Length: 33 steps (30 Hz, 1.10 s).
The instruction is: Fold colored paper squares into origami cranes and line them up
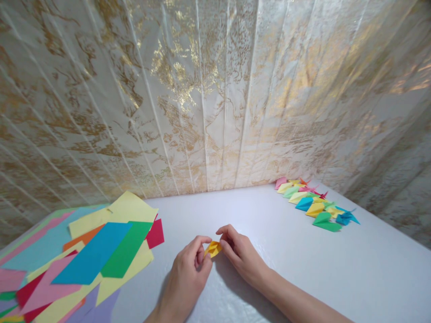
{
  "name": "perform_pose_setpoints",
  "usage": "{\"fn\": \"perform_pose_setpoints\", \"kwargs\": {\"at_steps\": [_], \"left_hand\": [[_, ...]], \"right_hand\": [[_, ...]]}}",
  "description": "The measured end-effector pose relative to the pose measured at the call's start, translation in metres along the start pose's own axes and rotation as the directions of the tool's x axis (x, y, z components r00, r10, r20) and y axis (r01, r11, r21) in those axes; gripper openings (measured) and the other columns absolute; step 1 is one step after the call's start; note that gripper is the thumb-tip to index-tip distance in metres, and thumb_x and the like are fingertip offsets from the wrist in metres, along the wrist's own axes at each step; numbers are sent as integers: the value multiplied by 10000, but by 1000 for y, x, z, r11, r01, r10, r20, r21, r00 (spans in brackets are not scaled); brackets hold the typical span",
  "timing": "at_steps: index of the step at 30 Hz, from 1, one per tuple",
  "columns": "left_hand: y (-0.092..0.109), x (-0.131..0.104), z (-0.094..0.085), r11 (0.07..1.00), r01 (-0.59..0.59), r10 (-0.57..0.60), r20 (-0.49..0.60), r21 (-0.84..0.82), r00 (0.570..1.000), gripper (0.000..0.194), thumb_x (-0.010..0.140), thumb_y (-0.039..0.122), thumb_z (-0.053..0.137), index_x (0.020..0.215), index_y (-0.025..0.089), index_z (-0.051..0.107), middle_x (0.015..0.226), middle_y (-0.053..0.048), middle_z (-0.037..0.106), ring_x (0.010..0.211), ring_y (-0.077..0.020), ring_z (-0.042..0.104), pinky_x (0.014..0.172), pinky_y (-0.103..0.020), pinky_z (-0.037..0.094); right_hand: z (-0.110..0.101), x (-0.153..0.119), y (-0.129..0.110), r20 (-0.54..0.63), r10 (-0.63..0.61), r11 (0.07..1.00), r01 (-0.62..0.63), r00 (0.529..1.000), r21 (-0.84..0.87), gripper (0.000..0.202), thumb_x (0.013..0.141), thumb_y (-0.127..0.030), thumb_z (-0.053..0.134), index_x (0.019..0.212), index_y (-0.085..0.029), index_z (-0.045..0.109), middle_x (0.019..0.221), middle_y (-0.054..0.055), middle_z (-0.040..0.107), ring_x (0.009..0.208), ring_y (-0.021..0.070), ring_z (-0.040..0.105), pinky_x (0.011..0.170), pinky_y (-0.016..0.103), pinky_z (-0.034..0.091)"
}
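Note:
A small piece of folded yellow paper [213,248] is held up between my two hands, just over the white table. Its left side is pinched by the thumb and fingers of my left hand [188,269]. At its right corner is my right hand [244,255], the thumb touching the paper and the index finger curled above it. My fingers cover parts of the folds.
Loose coloured paper sheets, a blue strip [92,253] among them, overlap on the left of the white table [303,269]. Several folded paper pieces, including a green one [326,222], stand in rows at the back right. A gold-patterned curtain [208,89] hangs behind.

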<state>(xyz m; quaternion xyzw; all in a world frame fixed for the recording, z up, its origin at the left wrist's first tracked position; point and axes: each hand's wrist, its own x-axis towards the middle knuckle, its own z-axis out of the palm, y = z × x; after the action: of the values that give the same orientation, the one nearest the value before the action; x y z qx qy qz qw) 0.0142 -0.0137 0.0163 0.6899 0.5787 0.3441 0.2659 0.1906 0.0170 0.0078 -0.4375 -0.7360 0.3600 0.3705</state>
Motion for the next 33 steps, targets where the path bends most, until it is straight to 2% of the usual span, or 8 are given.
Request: {"fn": "perform_pose_setpoints", "kwargs": {"at_steps": [5,9,16,20,24,28,33], "left_hand": [[0,1,-2,1000,5,-6,-13,-20,1000,256,872,283,434,1044,215,610,681,38,526,622,-174,551,623,-266,444],[2,0,-1,1000,3,-3,-28,-14,1000,261,873,301,447,1060,212,606,710,29,544,646,-178,568,649,-276,463],[1,2,0,999,-45,46,-62,3,997,248,867,282,460,1040,211,623,691,29,554,633,-175,574,637,-274,473],[1,2,-2,999,-50,50,-85,5,995,248,855,276,467,1026,212,635,673,34,555,615,-173,576,621,-269,472],[3,3,-4,999,-50,49,-101,-7,994,250,845,288,475,1021,212,634,664,35,554,601,-173,572,611,-268,471],[5,3,-4,997,-79,79,-111,13,991,247,846,287,466,1010,208,632,681,25,554,627,-180,576,640,-282,476],[1,3,-3,995,-95,97,-93,34,991,225,873,277,457,1010,216,624,675,37,515,634,-181,569,641,-283,456]], "right_hand": [[1,-1,4,19,-34,999,34,999,-21,180,962,-211,441,1130,-207,505,789,-16,610,676,138,546,644,242,393],[1,-2,6,1,-52,999,52,999,-10,240,923,-145,437,1147,-211,491,831,-7,627,701,140,570,656,241,412],[-1,1,2,-14,-19,1000,19,1000,13,223,911,-140,427,1110,-206,502,783,-19,615,646,132,542,620,232,393],[-2,-1,-1,10,-30,999,30,999,-28,210,930,-162,422,1119,-199,505,795,-9,617,661,136,550,639,239,405],[-2,-3,-4,68,-43,994,49,997,-97,287,860,-124,498,1137,-199,499,853,6,639,687,137,569,649,233,424],[-1,-3,-2,65,-57,990,65,996,-127,290,859,-93,471,1125,-203,501,846,7,658,673,133,581,637,223,428],[-3,-3,5,100,-195,941,214,976,-263,308,897,-96,412,1181,-199,472,822,25,662,685,154,610,650,237,448]]}}
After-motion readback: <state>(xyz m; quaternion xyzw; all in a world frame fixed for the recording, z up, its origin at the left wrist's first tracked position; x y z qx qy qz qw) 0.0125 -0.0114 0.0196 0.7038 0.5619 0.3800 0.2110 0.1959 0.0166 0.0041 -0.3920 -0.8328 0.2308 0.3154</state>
